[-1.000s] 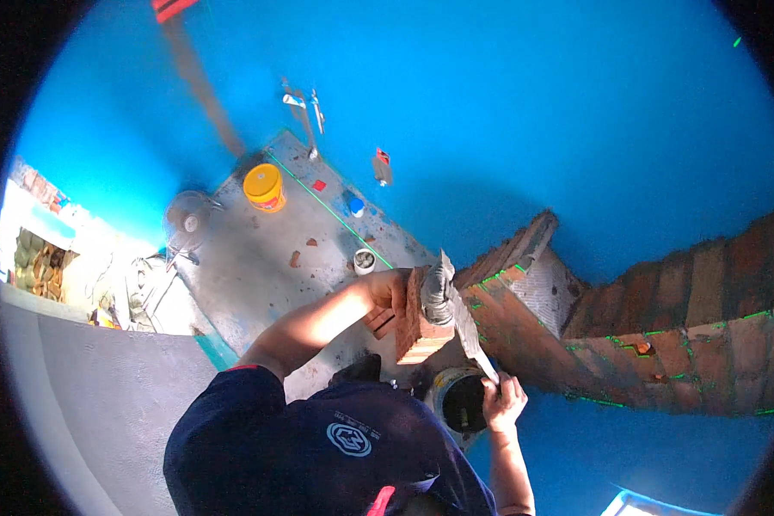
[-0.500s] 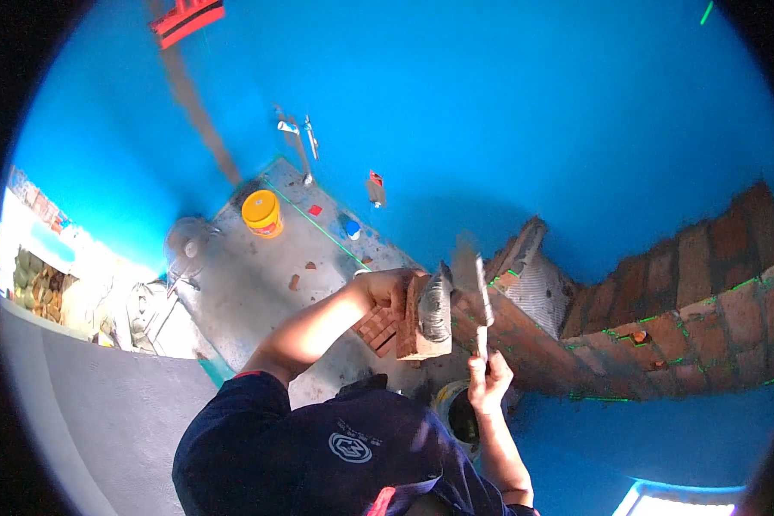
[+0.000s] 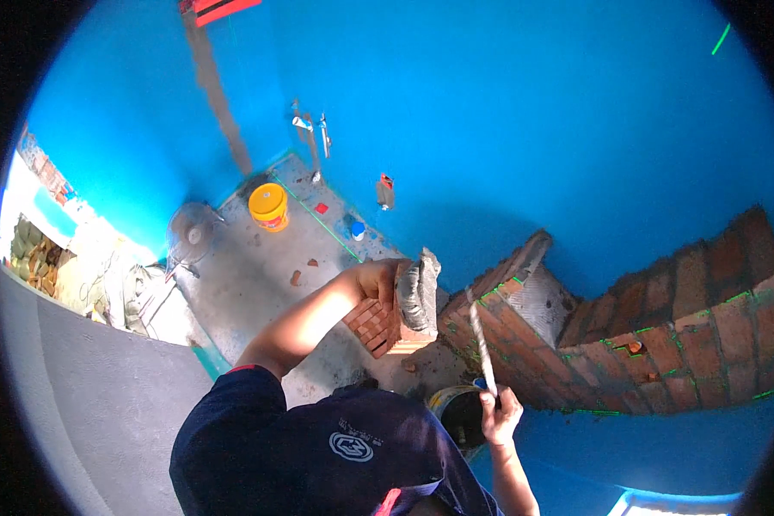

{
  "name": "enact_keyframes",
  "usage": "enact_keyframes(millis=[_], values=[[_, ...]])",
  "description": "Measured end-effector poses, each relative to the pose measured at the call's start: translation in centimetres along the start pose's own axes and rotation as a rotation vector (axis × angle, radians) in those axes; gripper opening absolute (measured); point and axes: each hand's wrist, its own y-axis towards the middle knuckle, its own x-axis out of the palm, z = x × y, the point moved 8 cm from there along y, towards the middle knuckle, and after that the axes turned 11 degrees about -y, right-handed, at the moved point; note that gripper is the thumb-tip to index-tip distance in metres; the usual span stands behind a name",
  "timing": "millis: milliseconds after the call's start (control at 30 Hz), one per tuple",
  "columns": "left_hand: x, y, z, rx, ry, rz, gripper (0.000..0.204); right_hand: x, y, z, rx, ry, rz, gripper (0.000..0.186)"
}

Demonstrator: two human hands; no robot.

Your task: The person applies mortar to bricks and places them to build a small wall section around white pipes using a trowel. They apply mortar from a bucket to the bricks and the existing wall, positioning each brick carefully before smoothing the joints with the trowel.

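A reddish rectangular brick [image 3: 411, 346], coated with grey mortar [image 3: 417, 297], is gripped from the left by the left hand [image 3: 377, 282], left of a brown brick wall [image 3: 688, 318]. A thin grey trowel [image 3: 481, 340] is held in the curled right hand [image 3: 501, 415], near a round bucket [image 3: 439, 402].

Rough mortar [image 3: 417, 297] on matt brick [image 3: 411, 347]

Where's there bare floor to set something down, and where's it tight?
Best bet: the floor between fan, yellow bucket, brick bits and left forearm; it looks bare there. Tight: around the right hand, where trowel, open bucket and brick wall crowd together in view. Depth gaps there are hard to judge.
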Motion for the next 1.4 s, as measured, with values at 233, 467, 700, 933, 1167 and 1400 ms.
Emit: enact_keyframes(millis=[233, 467, 700, 933, 1167, 1400], values=[[-5.1, -3.2, -2.1, -0.127, 0.138, 0.318, 0.082, 2.4, 4.3, -5.4, -0.007, 0.053, -0.052, 0.038], [-1.5, -5.3, -0.9, -0.015, 0.011, 0.259, 0.072, 3.2, -0.9, -3.1, -0.038, -0.049, -0.144, 0.022], [3.0, -6.6, 4.3, 0.036, 0.389, 0.778, 0.049, 2.0, -4.1, -0.1, 0.268, 0.107, -0.104, 0.031], [1.1, -6.4, 5.0, 0.111, 0.928, 1.114, 0.06, 4.5, -0.5, -4.3, 0.291, 0.086, -0.124, 0.033], [-0.2, -2.8, 3.5, 0.163, 1.07, 1.177, 0.049, 4.4, 0.4, -4.6, 0.173, -0.022, -0.078, 0.02], [-2.7, -0.8, 2.0, 0.14, 1.132, 1.155, 0.037, 4.1, -5.0, -0.1, 0.374, 0.073, -0.224, 0.024]])
